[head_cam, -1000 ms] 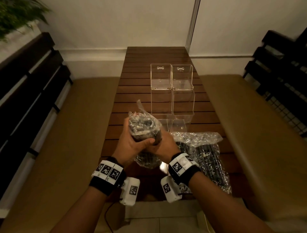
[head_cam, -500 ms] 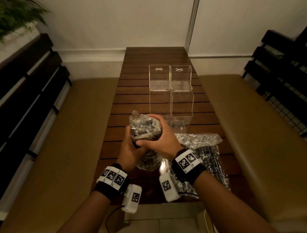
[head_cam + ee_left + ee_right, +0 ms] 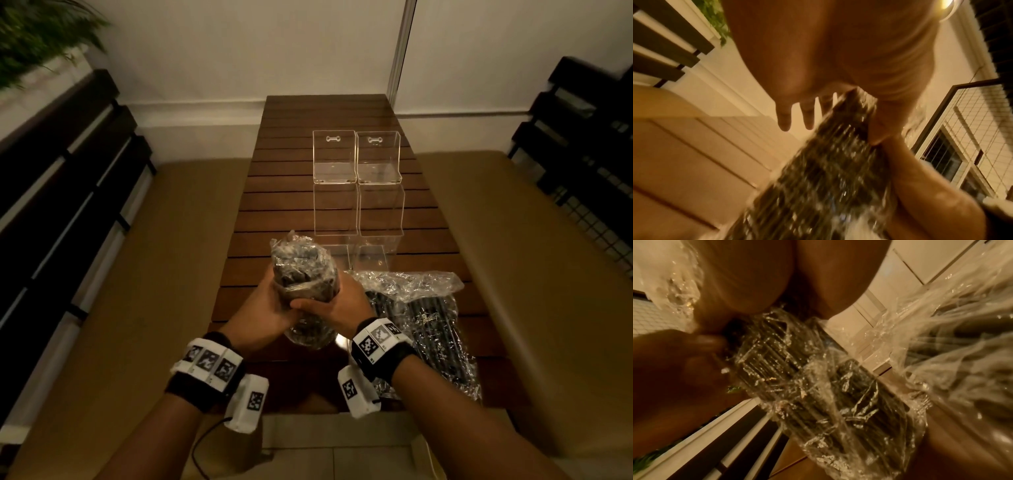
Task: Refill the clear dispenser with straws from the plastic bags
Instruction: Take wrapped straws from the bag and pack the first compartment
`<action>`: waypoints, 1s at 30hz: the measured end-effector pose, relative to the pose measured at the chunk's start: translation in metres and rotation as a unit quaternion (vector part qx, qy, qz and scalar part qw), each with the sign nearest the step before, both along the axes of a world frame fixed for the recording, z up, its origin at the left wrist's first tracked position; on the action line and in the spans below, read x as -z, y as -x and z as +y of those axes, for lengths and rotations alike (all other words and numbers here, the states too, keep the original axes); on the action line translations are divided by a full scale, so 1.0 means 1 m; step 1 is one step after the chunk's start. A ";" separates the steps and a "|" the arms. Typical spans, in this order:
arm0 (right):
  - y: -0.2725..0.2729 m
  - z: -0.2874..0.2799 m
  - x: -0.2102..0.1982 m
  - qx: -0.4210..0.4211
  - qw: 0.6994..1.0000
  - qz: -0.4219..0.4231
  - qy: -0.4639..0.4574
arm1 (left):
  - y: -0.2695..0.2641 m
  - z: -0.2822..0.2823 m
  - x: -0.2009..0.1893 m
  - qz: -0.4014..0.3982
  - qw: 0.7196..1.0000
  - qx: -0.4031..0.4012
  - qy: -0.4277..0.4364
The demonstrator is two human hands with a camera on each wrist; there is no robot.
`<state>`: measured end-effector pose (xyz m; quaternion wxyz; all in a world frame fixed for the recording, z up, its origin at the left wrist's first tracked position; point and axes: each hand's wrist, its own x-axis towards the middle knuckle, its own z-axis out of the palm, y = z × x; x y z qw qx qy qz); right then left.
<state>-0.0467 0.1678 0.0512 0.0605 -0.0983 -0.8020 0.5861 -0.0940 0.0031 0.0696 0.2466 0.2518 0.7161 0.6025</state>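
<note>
Now we hold the bag of straws (image 3: 303,274) upright over the near end of the tabletop (image 3: 308,113), both hands wrapped round its middle. Our left hand (image 3: 265,310) cups the bag from the left side, and the left wrist view shows its thumb pressed on the plastic while the fingers (image 3: 784,120) reach past the far side. Our right hand (image 3: 337,305) closes on it from the right, the thumb lying across the front and meeting the left hand.

Half a second ago the right hand sat higher, capping the top of the bag; it has since slid down to the waist of the bundle, so the crumpled open mouth and the dark straw ends show again above both hands. A second ago the grip looked much as it does at present, though the bag leaned a little more to the left.

The second bag (image 3: 424,329) lies flat along the near right edge of the tabletop, just beside our right wrist, and it has not moved. The clear dispenser (image 3: 356,205) stands in the middle of the tabletop, beyond the held bag and apart from it, its two side-by-side compartments holding no straws. We cannot tell from the blurred wrist views how tightly the plastic is squeezed.
</note>
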 end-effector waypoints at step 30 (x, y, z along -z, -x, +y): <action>0.003 0.005 -0.015 -0.007 0.999 -0.002 -0.035 | 0.000 0.023 0.034 0.075 0.986 -0.145 -0.010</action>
